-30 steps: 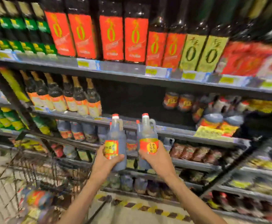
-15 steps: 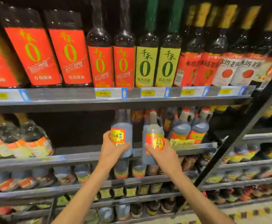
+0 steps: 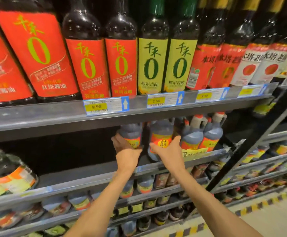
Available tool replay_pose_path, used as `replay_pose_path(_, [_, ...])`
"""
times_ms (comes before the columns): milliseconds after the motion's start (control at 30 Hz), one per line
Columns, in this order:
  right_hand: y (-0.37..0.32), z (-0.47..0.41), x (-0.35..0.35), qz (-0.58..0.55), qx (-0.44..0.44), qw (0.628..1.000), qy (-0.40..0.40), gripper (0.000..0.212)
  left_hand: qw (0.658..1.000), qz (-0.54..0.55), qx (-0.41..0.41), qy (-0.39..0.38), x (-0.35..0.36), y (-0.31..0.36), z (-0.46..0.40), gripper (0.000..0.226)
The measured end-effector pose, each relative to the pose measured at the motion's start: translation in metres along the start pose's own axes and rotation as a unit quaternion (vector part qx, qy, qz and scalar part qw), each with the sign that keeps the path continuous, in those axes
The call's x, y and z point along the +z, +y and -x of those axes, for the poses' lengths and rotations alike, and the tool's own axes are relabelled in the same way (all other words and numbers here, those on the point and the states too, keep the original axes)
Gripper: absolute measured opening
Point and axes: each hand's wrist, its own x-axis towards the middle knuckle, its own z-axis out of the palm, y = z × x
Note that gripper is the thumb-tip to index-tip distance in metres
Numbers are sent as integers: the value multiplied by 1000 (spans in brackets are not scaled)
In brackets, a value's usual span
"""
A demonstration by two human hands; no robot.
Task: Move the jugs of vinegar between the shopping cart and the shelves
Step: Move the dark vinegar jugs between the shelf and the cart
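Both arms reach into the middle shelf (image 3: 88, 175). My left hand (image 3: 124, 151) grips a dark vinegar jug (image 3: 130, 132) with an orange label; its top is hidden behind the shelf above. My right hand (image 3: 169, 152) grips a second vinegar jug (image 3: 160, 134) with an orange and yellow label, just right of the first. Both jugs sit inside the shelf opening, beside several like jugs with red caps (image 3: 200, 134) on the right. I cannot tell whether the held jugs rest on the shelf. The cart is out of view.
The upper shelf (image 3: 54, 115) carries tall dark bottles with red and green labels (image 3: 151, 65) and price tags. Left of my hands the middle shelf is dark, with large bottles (image 3: 6, 175) at far left. Lower shelves hold small jars. A black upright (image 3: 252, 142) slants at right.
Both hands have carried the two jugs up and forward, from in front of the shelves into the middle shelf opening. The view has moved closer and the cart has left the frame.
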Motion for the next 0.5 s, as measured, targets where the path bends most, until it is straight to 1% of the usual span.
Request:
replay_pose_path(33, [1, -2, 3, -3, 5, 1000, -3, 78, 1000, -15, 3, 0, 10, -10, -9, 147])
replay_pose_path(67, [4, -5, 7, -12, 6, 1000, -4, 73, 1000, -27, 0, 7, 14, -15, -12, 144])
replay_pose_path(100, [8, -9, 12, -28, 4, 1000, -6, 70, 999, -44, 3, -20, -1, -4, 4, 132])
replay_pose_path(133, [12, -14, 18, -45, 4, 999, -10, 68, 999, -20, 15, -45, -22, 16, 25, 108])
replay_pose_path(167, [17, -19, 24, -59, 3, 998, -7, 69, 997, -40, 28, -65, -33, 27, 35, 81])
replay_pose_path(200, [21, -24, 29, -63, 0, 998, -4, 71, 992, -77, 37, -88, -38, 32, 38, 61])
replay_pose_path(233, [24, -30, 35, -72, -10, 997, -2, 74, 989, -100, 42, -97, -42, 33, 39, 53])
replay_pose_path(267, [26, -35, 39, -80, -23, 996, -2, 79, 991, -93, 47, -86, -46, 32, 40, 54])
replay_pose_path(333, [23, -39, 44, -88, -48, 995, 2, 86, 996, -47, 66, -45, -48, 24, 36, 78])
replay_pose_path(367, [21, -40, 45, -93, -56, 994, 5, 86, 996, -42, 72, -43, -50, 24, 36, 82])
replay_pose_path(433, [17, -43, 48, -104, -62, 993, 7, 86, 995, -52, 74, -51, -50, 24, 37, 81])
replay_pose_path(500, [22, -50, 54, -92, -53, 994, 13, 92, 995, -31, 90, -26, -50, 25, 37, 88])
